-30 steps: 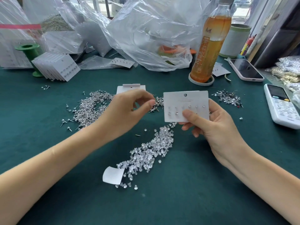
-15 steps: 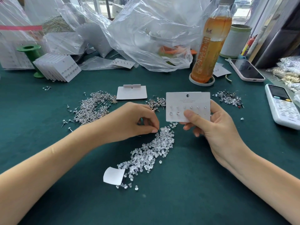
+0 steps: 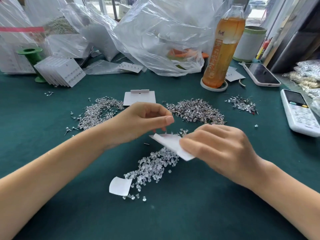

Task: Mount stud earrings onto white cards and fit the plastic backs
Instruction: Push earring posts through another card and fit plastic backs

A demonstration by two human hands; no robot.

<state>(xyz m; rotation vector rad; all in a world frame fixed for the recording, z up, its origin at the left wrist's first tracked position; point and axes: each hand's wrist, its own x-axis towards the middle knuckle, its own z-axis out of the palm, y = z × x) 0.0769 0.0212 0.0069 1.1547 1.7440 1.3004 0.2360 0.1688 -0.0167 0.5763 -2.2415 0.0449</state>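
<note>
My right hand grips the card by one corner, blank back up, stud posts poking along its far edge, just above the backs heaped on the bench. My left hand hovers at that edge, thumb and forefinger pinched, perhaps on a back; too small to tell. Studs lie behind.

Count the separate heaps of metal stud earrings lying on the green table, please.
3. One heap lies left of the left hand, one heap behind the right hand, one small heap near the remote. The hands may hide more.
</note>
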